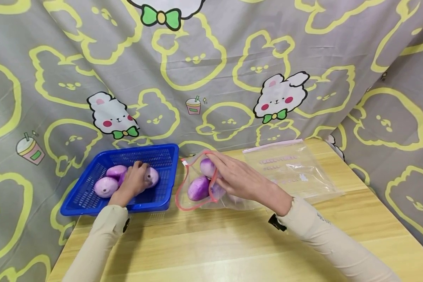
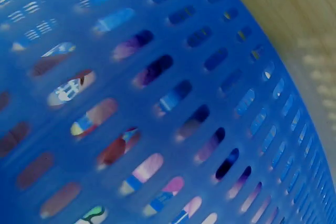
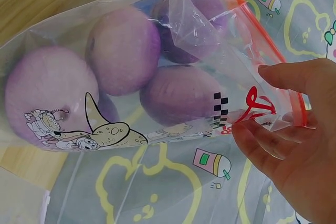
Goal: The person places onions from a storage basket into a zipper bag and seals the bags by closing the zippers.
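Observation:
My left hand [image 1: 135,179] reaches down into the blue plastic basket [image 1: 172,172] and curls its fingers round a purple onion [image 1: 152,176] at the right of the others. Left of that hand lie more onions [image 1: 106,187]. In the left wrist view the slotted basket wall [image 2: 173,124] hides the hand. My right hand [image 1: 237,176] grips the red-zipped edge of a clear zip bag [image 3: 184,3], thumb on one side and fingers on the other. The bag's mouth gapes toward the basket. Several purple onions [image 3: 123,51] sit inside the bag.
A second clear zip bag [image 1: 285,156] with a pale pink zip strip lies flat to the right, partly behind the right forearm. Everything rests on a wooden table [image 1: 211,246]. A grey patterned curtain [image 1: 211,78] hangs right behind the basket and bags.

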A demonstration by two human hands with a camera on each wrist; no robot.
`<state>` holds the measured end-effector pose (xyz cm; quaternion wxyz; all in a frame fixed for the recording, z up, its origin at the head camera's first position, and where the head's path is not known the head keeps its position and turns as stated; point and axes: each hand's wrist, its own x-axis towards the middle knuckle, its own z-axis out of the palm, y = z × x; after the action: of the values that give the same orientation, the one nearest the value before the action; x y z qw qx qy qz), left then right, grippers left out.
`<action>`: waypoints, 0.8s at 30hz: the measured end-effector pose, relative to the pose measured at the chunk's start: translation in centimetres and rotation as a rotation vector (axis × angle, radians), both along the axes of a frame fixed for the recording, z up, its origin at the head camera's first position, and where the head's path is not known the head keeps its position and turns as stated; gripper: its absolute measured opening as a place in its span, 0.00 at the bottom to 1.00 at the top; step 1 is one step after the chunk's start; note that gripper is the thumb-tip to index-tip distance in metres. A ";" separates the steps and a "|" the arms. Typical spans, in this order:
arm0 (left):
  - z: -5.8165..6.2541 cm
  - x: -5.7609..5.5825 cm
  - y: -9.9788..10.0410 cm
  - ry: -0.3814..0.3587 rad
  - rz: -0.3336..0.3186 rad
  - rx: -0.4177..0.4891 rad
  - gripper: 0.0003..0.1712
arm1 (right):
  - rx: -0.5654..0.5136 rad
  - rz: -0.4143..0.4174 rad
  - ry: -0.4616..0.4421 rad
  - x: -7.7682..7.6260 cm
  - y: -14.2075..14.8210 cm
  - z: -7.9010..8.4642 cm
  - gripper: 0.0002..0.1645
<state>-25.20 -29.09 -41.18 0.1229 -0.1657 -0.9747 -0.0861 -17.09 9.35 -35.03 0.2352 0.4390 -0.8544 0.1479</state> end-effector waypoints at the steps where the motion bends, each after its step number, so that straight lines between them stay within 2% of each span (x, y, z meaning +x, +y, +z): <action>1: 0.2 0.2 0.0 0.017 -0.012 0.009 0.32 | -0.001 0.001 0.000 0.0 0.0 0.0 0.41; 5: 1.2 0.9 0.4 0.090 -0.068 0.044 0.33 | -0.008 0.005 -0.002 -0.1 0.0 0.0 0.42; 8: 2.3 1.8 1.0 0.107 -0.078 0.091 0.35 | -0.008 0.007 -0.007 -0.1 -0.1 0.1 0.42; 13: 4.1 3.7 2.9 0.125 -0.106 0.189 0.38 | -0.005 0.006 -0.019 -0.1 -0.2 0.1 0.42; 18: 5.6 5.7 4.7 0.210 -0.198 0.260 0.38 | 0.001 -0.008 -0.029 -0.1 -0.2 0.2 0.41; 24: 7.4 8.3 6.8 0.309 -0.265 0.302 0.39 | -0.003 -0.024 -0.033 -0.2 -0.3 0.3 0.42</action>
<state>-16.90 -22.29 -33.83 0.2815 -0.2831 -0.8901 -0.2200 -17.32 9.07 -34.69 0.2237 0.4259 -0.8631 0.1536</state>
